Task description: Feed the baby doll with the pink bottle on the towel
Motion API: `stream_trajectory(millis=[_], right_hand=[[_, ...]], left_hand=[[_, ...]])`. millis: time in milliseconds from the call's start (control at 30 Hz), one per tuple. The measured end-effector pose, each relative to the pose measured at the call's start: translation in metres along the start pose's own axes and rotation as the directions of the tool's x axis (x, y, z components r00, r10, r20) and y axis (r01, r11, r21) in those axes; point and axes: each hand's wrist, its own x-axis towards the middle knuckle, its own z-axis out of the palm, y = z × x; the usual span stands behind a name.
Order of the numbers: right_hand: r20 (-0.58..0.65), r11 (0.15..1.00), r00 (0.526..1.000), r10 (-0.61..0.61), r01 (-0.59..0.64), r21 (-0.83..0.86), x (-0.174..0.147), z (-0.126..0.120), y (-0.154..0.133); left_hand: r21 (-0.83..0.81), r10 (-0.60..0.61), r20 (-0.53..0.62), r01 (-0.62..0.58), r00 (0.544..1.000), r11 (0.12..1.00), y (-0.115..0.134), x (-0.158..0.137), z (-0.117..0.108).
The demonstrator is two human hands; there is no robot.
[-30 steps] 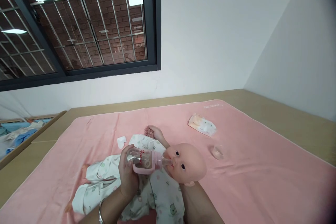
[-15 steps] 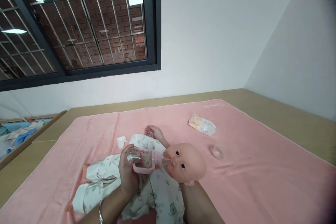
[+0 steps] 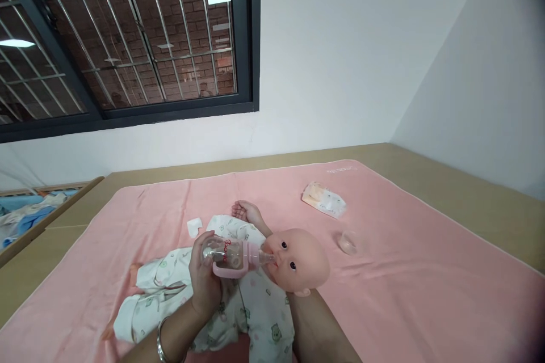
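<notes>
My left hand (image 3: 206,275) is wrapped round a clear baby bottle (image 3: 230,255) with a pink collar and handle. The bottle lies nearly level, its teat at the mouth of a baby doll (image 3: 298,258). On its back, the doll wears a white printed suit, and its head points right. My right forearm passes beneath the doll's neck. Beyond the doll's far shoulder my right hand (image 3: 246,211) emerges, fingers loosely bent and apparently holding nothing.
A pink blanket (image 3: 409,306) covers most of the wooden surface (image 3: 451,176). A wipes-like packet (image 3: 324,199), a clear cap (image 3: 347,243) and a small white piece (image 3: 195,227) lie on it. Folded cloths (image 3: 36,215) are at far left, below a barred window (image 3: 170,28).
The whole view has shifted slightly, so everything appears a little further left and up. My left hand keeps the bottle at the doll's mouth, and my right arm stays under the neck.
</notes>
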Motion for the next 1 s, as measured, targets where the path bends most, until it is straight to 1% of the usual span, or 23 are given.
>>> stream_trajectory(millis=[33,67,100,133,167,200,267,300,333,400,433,467,500,567,600,667,700,767,833,900,967,1000], right_hand=[[-0.053,0.999,0.998,0.045,-0.046,-0.013,0.0,-0.001,0.002],[-0.135,0.993,0.985,0.109,-0.115,-0.034,-0.001,-0.001,0.003],[-0.215,0.982,0.962,0.166,-0.181,-0.051,-0.001,-0.002,0.004],[-0.257,0.976,0.948,0.189,-0.211,-0.058,-0.001,-0.002,0.005],[-0.268,0.979,0.947,0.177,-0.199,-0.054,-0.002,-0.002,0.006],[-0.256,0.986,0.956,0.144,-0.16,-0.041,-0.001,-0.001,0.005],[-0.197,0.996,0.977,0.082,-0.086,-0.008,-0.001,-0.001,0.003],[-0.192,0.996,0.978,0.082,-0.084,0.0,-0.001,0.0,0.001],[-0.218,0.993,0.969,0.119,-0.122,0.002,-0.001,0.0,-0.001],[-0.296,0.971,0.928,0.228,-0.238,0.0,-0.001,-0.001,-0.006],[-0.324,0.962,0.91,0.26,-0.274,0.003,-0.002,-0.001,-0.008],[-0.335,0.96,0.904,0.266,-0.28,0.007,-0.002,-0.002,-0.01],[-0.326,0.967,0.914,0.243,-0.253,0.012,-0.003,-0.003,-0.011],[-0.281,0.988,0.947,0.154,-0.149,0.039,-0.004,-0.005,-0.012],[-0.266,0.992,0.956,0.121,-0.109,0.062,-0.004,-0.006,-0.012],[-0.23,0.993,0.969,0.091,-0.071,0.097,-0.003,-0.006,-0.01],[-0.209,0.993,0.974,0.092,-0.073,0.095,-0.003,-0.006,-0.008],[-0.17,0.994,0.98,0.106,-0.1,0.04,-0.001,-0.006,-0.003],[-0.165,0.988,0.977,0.135,-0.146,-0.056,0.0,-0.005,0.002],[-0.169,0.966,0.966,0.197,-0.22,-0.133,0.001,-0.005,0.008],[-0.18,0.943,0.949,0.259,-0.288,-0.165,0.001,-0.005,0.011],[-0.211,0.928,0.932,0.296,-0.332,-0.166,0.0,-0.005,0.011]], left_hand=[[-0.007,0.001,0.0,-0.001,1.0,1.0,0.0,0.0,0.0],[-0.01,0.003,0.001,-0.003,1.0,1.0,0.0,0.0,0.0],[-0.009,0.008,0.001,-0.008,1.0,1.0,-0.001,0.0,-0.001],[-0.003,0.012,0.004,-0.012,1.0,1.0,-0.002,0.0,-0.001],[0.001,0.015,0.01,-0.015,1.0,1.0,-0.003,0.0,-0.002],[0.001,0.016,0.018,-0.016,1.0,1.0,-0.003,0.0,-0.002],[-0.003,0.011,0.032,-0.011,0.999,1.0,-0.005,0.0,-0.004],[-0.002,0.008,0.034,-0.008,0.999,1.0,-0.006,0.0,-0.004],[0.002,0.008,0.03,-0.008,1.0,1.0,-0.007,0.0,-0.005],[0.018,0.006,0.016,-0.007,1.0,1.0,-0.007,0.0,-0.005],[0.023,0.004,0.012,-0.004,1.0,1.0,-0.007,0.0,-0.005],[0.02,0.0,0.012,0.0,1.0,1.0,-0.007,-0.001,-0.005],[0.012,-0.005,0.014,0.005,1.0,1.0,-0.007,-0.001,-0.005],[-0.009,-0.008,0.02,0.008,1.0,1.0,-0.007,-0.001,-0.005],[-0.016,-0.005,0.023,0.005,1.0,1.0,-0.007,-0.001,-0.004],[-0.012,0.001,0.031,-0.001,1.0,1.0,-0.006,-0.001,-0.004],[-0.008,0.002,0.036,-0.002,0.999,1.0,-0.006,-0.001,-0.005],[-0.006,-0.001,0.04,0.002,0.999,1.0,-0.006,0.0,-0.005],[-0.015,-0.002,0.03,0.002,1.0,1.0,-0.006,0.0,-0.005],[-0.03,0.003,0.032,-0.002,0.999,1.0,-0.006,0.0,-0.005],[-0.039,0.008,0.044,-0.006,0.999,0.999,-0.005,0.0,-0.005],[-0.041,0.008,0.051,-0.006,0.999,0.999,-0.005,0.0,-0.005]])
